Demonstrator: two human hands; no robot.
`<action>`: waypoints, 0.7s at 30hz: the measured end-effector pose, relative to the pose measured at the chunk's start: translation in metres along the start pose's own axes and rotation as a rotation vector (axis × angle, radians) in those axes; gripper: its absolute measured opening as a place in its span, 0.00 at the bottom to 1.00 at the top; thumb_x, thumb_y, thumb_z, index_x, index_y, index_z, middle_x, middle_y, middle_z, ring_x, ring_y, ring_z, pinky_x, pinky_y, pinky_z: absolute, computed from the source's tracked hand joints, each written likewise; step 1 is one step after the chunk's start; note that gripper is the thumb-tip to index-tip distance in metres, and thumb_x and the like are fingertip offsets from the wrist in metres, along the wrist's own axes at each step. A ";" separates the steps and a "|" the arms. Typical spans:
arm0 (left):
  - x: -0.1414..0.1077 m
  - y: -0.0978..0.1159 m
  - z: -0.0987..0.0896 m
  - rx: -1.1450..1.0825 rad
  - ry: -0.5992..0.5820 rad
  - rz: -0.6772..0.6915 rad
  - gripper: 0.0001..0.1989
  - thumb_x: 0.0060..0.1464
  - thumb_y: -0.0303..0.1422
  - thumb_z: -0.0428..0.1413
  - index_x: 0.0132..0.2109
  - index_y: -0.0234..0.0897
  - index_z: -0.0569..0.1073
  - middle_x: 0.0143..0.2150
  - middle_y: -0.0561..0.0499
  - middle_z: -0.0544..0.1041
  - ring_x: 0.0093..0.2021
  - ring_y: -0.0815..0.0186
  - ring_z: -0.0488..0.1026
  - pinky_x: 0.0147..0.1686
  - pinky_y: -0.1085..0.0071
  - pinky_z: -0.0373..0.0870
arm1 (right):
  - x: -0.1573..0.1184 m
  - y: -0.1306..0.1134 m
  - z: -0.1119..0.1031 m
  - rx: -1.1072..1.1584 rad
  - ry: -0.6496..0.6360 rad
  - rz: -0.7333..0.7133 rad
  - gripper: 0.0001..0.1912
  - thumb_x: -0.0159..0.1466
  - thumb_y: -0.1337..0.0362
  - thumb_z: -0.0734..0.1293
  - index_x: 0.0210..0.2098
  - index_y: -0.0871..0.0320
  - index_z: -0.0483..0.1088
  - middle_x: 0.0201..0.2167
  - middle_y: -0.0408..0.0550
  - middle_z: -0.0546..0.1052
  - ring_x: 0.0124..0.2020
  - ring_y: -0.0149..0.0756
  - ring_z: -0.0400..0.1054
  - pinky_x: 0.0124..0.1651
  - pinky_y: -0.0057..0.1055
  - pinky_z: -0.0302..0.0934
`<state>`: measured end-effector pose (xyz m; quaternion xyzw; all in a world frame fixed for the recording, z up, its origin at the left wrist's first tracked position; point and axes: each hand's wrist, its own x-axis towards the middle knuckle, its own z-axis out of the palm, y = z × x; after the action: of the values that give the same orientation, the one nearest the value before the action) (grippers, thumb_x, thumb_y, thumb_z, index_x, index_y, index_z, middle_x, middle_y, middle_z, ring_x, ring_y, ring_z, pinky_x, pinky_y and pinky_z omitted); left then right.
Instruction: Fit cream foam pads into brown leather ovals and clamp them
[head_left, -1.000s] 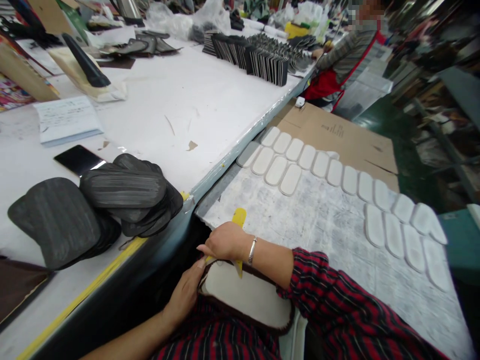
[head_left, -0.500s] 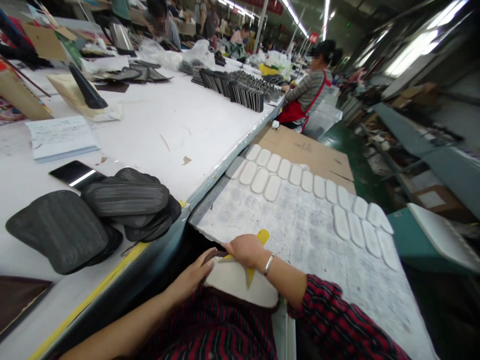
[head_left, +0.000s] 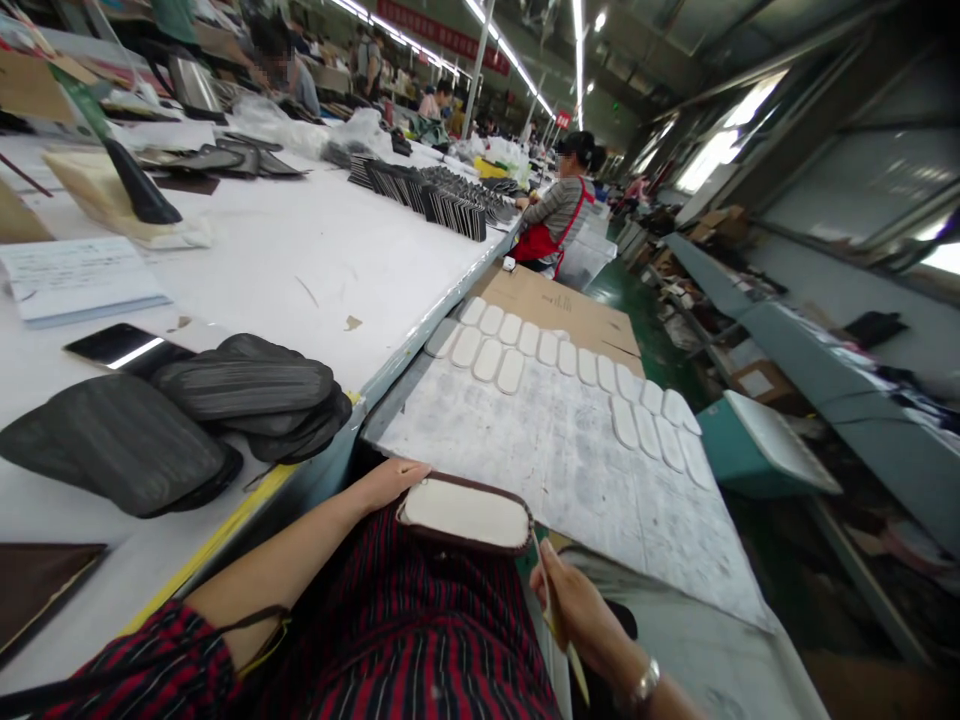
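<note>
My left hand [head_left: 397,480] grips the left end of an oval piece [head_left: 469,513] with a cream face and a dark brown rim, held over my lap. At its right end is my right hand [head_left: 574,600], closed around a thin yellow tool [head_left: 556,610] that points down. The tool's upper end lies close to the piece's rim; whether they touch I cannot tell. Beyond the piece, rows of cream oval pads [head_left: 510,370] lie on a stained grey-white board [head_left: 577,480].
On the white table [head_left: 300,250] at left lie dark oval pieces [head_left: 112,440], a phone [head_left: 124,345] and a notepad [head_left: 82,278]. Farther off, a person in a red apron [head_left: 559,215] sits by the table edge. A teal bin [head_left: 750,450] stands at right.
My right hand has moved right and down with the yellow tool, off the cream face to the piece's right end. The piece now lies more level, and the view has shifted right.
</note>
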<state>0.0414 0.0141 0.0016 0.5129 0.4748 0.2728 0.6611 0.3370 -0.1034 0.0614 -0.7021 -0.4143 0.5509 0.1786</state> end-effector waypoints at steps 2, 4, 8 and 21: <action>-0.006 -0.002 -0.002 0.034 0.016 0.033 0.23 0.47 0.47 0.54 0.45 0.36 0.76 0.39 0.49 0.80 0.43 0.54 0.73 0.45 0.65 0.66 | -0.023 0.027 0.014 0.274 -0.036 0.121 0.29 0.59 0.41 0.53 0.21 0.58 0.65 0.19 0.43 0.66 0.22 0.29 0.59 0.28 0.26 0.53; -0.017 -0.005 -0.004 0.045 0.031 0.077 0.27 0.48 0.49 0.53 0.50 0.36 0.72 0.47 0.48 0.76 0.50 0.54 0.69 0.51 0.64 0.62 | -0.039 0.048 0.020 0.479 -0.167 0.212 0.22 0.57 0.45 0.60 0.24 0.59 0.67 0.21 0.43 0.67 0.24 0.29 0.61 0.29 0.26 0.54; -0.047 -0.016 0.003 0.039 0.020 0.207 0.46 0.43 0.54 0.54 0.64 0.34 0.50 0.63 0.44 0.59 0.61 0.54 0.55 0.60 0.62 0.51 | -0.057 0.069 0.006 0.561 -0.415 0.138 0.11 0.45 0.65 0.70 0.28 0.62 0.69 0.24 0.42 0.70 0.26 0.27 0.62 0.31 0.23 0.54; -0.049 -0.023 0.053 -0.062 0.391 0.201 0.43 0.38 0.39 0.64 0.59 0.37 0.53 0.57 0.41 0.64 0.56 0.55 0.64 0.56 0.60 0.59 | -0.038 -0.002 0.032 0.471 -0.248 -0.122 0.19 0.53 0.49 0.67 0.30 0.59 0.63 0.25 0.43 0.72 0.26 0.31 0.66 0.32 0.28 0.60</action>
<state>0.0672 -0.0570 -0.0017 0.4744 0.5317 0.4462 0.5414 0.3048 -0.1382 0.0759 -0.5421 -0.3352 0.7020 0.3177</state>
